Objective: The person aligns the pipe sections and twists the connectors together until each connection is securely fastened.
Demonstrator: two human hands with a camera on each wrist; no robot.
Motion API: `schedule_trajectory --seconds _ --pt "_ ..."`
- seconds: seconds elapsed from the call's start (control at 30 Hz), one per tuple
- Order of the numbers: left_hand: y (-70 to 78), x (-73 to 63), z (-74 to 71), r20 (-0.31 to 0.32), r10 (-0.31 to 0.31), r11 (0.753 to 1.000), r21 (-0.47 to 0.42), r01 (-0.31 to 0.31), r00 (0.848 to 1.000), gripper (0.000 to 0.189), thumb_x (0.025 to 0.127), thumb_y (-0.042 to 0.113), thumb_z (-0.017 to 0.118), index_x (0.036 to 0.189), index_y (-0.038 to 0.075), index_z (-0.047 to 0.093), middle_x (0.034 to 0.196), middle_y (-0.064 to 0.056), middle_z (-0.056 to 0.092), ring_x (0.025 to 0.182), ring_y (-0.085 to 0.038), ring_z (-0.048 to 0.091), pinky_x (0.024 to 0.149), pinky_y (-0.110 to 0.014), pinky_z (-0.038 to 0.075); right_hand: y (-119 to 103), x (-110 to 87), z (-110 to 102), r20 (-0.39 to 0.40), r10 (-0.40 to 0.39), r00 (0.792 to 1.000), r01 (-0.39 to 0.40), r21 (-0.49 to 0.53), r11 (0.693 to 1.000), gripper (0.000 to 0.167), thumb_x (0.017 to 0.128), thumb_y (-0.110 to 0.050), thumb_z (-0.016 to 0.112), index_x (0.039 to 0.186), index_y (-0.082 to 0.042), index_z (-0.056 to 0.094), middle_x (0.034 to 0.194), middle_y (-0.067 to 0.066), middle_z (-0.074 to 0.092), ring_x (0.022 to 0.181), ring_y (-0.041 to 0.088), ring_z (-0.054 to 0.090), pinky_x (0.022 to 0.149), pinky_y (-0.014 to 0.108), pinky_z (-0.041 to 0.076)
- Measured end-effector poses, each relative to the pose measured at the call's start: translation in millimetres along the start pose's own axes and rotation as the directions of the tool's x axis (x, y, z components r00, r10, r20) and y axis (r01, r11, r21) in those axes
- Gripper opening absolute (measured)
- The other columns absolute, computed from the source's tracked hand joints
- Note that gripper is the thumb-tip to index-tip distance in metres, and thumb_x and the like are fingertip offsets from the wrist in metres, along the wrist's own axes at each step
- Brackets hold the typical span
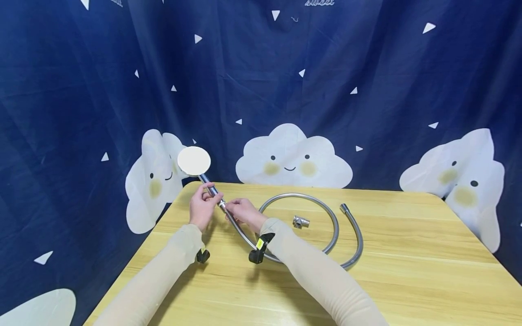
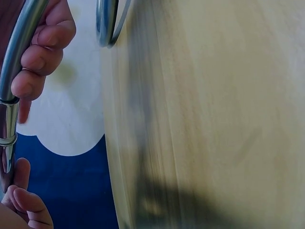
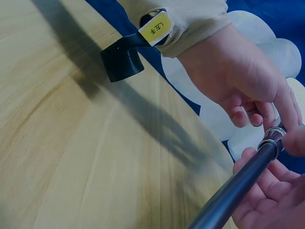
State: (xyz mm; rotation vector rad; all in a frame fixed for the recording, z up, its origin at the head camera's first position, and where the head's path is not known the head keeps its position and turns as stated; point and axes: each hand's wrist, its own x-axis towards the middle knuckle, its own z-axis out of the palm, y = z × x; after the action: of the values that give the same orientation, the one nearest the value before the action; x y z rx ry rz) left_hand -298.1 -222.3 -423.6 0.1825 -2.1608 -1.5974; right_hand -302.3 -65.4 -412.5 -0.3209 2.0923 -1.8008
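A handheld shower head (image 1: 194, 161) with a round pale face is held up over the far left of the table, tilted. My left hand (image 1: 201, 206) grips its dark handle (image 1: 210, 186). Just below, my right hand (image 1: 244, 212) pinches the end of the grey shower hose (image 1: 335, 222) at the metal collar. In the right wrist view the shiny connector (image 3: 273, 138) sits between the two hands, handle and hose in line. In the left wrist view the right hand's fingers (image 2: 43, 62) curl round the hose beside the joint.
The hose loops over the wooden table (image 1: 408, 271), its free end (image 1: 344, 208) lying to the right. Inside the loop lies a small metal valve fitting (image 1: 300, 222). A blue curtain (image 1: 367, 59) with clouds hangs behind the table. Cameras are strapped to both wrists.
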Motion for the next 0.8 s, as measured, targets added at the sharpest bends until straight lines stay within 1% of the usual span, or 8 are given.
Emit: schedule_trajectory --seconds 0.07,0.13,0.2,0.33,0.5,0.6,0.7,0.8 --pt "0.4 0.1 -0.1 -0.003 0.001 1.000 0.002 -0.001 1.000 0.042 0.088 0.026 0.080 0.126 0.023 0.064 0.087 -0.003 0.069 0.063 -0.006 0.049 0.055 -0.021 0.036 0.3 0.2 0.5 -0.008 0.002 1.000 -0.002 0.009 1.000 0.017 0.095 -0.019 0.066 0.103 -0.004 0.066 0.089 0.015 0.073 0.077 0.026 0.068 0.056 0.023 0.047" --pt "0.3 0.0 -0.1 -0.005 -0.001 1.000 0.005 0.001 1.000 0.041 0.087 0.026 0.080 0.125 0.023 0.064 0.086 -0.001 0.069 0.064 -0.006 0.050 0.055 -0.021 0.036 0.7 0.6 0.9 -0.015 0.002 1.000 -0.001 0.008 1.000 0.016 0.092 -0.017 0.072 0.098 -0.005 0.064 0.085 0.014 0.073 0.070 0.018 0.065 0.055 0.022 0.046" --pt "0.6 -0.2 -0.2 -0.006 -0.003 1.000 0.011 0.003 1.000 0.041 0.087 0.027 0.080 0.125 0.023 0.064 0.087 -0.001 0.070 0.066 -0.006 0.051 0.056 -0.021 0.037 1.0 1.0 1.4 -0.022 0.001 1.000 -0.001 0.002 1.000 0.016 0.090 -0.014 0.074 0.097 -0.005 0.063 0.085 0.014 0.074 0.070 0.017 0.066 0.056 0.022 0.047" --pt "1.1 0.0 -0.4 -0.009 -0.004 1.000 0.008 0.004 1.000 0.041 0.087 0.027 0.080 0.124 0.023 0.064 0.087 0.000 0.069 0.066 -0.007 0.050 0.056 -0.022 0.037 0.5 1.1 1.0 -0.009 -0.015 1.000 0.015 -0.015 1.000 0.014 0.092 -0.013 0.070 0.099 -0.001 0.068 0.090 0.018 0.073 0.078 0.023 0.068 0.058 0.022 0.049" --pt "1.4 0.7 -0.2 -0.019 -0.001 1.000 -0.004 0.001 1.000 0.041 0.087 0.025 0.081 0.124 0.021 0.064 0.085 0.002 0.068 0.065 -0.006 0.048 0.056 -0.021 0.036 -0.7 0.1 -0.6 0.012 -0.030 0.999 0.030 -0.019 0.999 0.021 0.097 -0.013 0.061 0.106 0.003 0.071 0.091 0.019 0.073 0.090 0.036 0.070 0.061 0.024 0.051" --pt "1.3 0.9 0.0 -0.023 -0.001 1.000 0.002 0.001 1.000 0.041 0.087 0.025 0.081 0.124 0.022 0.064 0.084 0.003 0.068 0.064 -0.005 0.047 0.056 -0.021 0.036 -1.4 -0.6 -1.0 0.019 -0.018 1.000 0.018 -0.006 1.000 0.025 0.099 -0.014 0.056 0.110 0.003 0.071 0.092 0.020 0.073 0.093 0.038 0.070 0.061 0.024 0.051" --pt "0.9 0.9 0.4 -0.024 -0.001 1.000 0.007 0.001 1.000 0.041 0.087 0.025 0.080 0.124 0.022 0.064 0.085 0.002 0.068 0.064 -0.006 0.046 0.057 -0.021 0.037 -1.8 -0.9 -1.1 0.028 -0.009 1.000 0.009 0.004 1.000 0.028 0.101 -0.017 0.055 0.113 0.003 0.070 0.094 0.021 0.073 0.084 0.033 0.070 0.060 0.024 0.051" --pt "1.1 0.4 0.9 -0.021 -0.001 1.000 0.008 0.001 1.000 0.041 0.087 0.025 0.080 0.124 0.022 0.064 0.087 0.001 0.069 0.065 -0.005 0.048 0.057 -0.021 0.037 -1.8 -0.9 -1.2 0.033 -0.013 0.999 0.013 0.005 1.000 0.028 0.099 -0.020 0.060 0.113 0.003 0.070 0.096 0.023 0.073 0.074 0.023 0.067 0.059 0.024 0.050"
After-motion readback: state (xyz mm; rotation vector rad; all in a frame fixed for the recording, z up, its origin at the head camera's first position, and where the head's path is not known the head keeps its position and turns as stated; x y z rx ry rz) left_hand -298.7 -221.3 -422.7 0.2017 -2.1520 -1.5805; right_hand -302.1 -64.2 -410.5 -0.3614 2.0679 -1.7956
